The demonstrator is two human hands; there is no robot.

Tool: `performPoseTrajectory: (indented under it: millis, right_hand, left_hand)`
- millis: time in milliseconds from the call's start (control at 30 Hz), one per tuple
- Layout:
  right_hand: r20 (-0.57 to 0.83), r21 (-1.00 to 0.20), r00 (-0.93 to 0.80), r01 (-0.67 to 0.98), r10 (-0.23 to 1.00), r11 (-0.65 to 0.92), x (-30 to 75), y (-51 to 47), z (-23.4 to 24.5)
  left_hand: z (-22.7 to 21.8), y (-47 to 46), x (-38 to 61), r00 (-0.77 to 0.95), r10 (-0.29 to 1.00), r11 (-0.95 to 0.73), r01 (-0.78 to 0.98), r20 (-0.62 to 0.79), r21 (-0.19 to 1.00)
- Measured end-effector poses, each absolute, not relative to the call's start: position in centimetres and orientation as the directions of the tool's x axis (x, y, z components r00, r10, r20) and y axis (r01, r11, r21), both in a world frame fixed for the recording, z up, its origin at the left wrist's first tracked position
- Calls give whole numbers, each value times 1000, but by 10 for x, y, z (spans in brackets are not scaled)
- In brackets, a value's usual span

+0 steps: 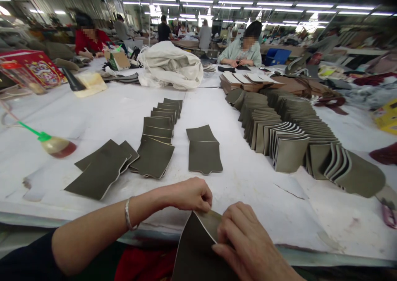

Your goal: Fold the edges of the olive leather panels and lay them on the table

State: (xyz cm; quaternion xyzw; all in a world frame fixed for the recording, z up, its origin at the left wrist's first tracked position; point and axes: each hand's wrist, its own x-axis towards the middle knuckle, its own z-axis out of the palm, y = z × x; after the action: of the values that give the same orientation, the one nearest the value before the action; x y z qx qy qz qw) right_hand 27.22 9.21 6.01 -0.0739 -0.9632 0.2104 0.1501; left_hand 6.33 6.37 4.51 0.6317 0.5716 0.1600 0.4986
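Observation:
A dark olive panel [197, 248] with a pale edge hangs at the table's near edge, bent over near its top so part of a lighter olive face shows. My left hand [190, 193] is closed on its top corner. With thumb and fingers pressed together, my right hand [240, 235] grips the panel's right edge. The panel's lower part runs out of view. Just beyond my hands, two similar panels [205, 157] lie overlapping. A fanned row of panels [156, 157] stretches away to the left of them, and a few loose panels [99, 169] lie farther left.
Long rows of olive pieces [290, 153] stand on the white tabletop [248, 202] at right. A squeeze bottle [57, 145] with a green nozzle lies at left, near a red box [34, 68]. A white cloth bundle [172, 66] sits farther back. Co-workers [242, 51] sit beyond.

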Motion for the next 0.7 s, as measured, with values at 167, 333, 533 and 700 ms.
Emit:
performPoseTrajectory:
  millis: [167,333,533,700]
  right_hand:
    - [149,-641,-934,159,326,750,279,88,31]
    - [94,-747,-919,189,383,637,284,78,1]
    - [81,-735,-926,194,369,650,279,79,2]
    - [41,-720,-938,210,344,661,276,79,2]
  left_hand:
    - [24,41,69,415,821,274,315,-392,909]
    - [35,20,62,354,871,267,241,-340,933]
    - [40,-1,58,253,880,213,546,-402,811]
    - [29,-7,65,223,915,156,573,-336,805]
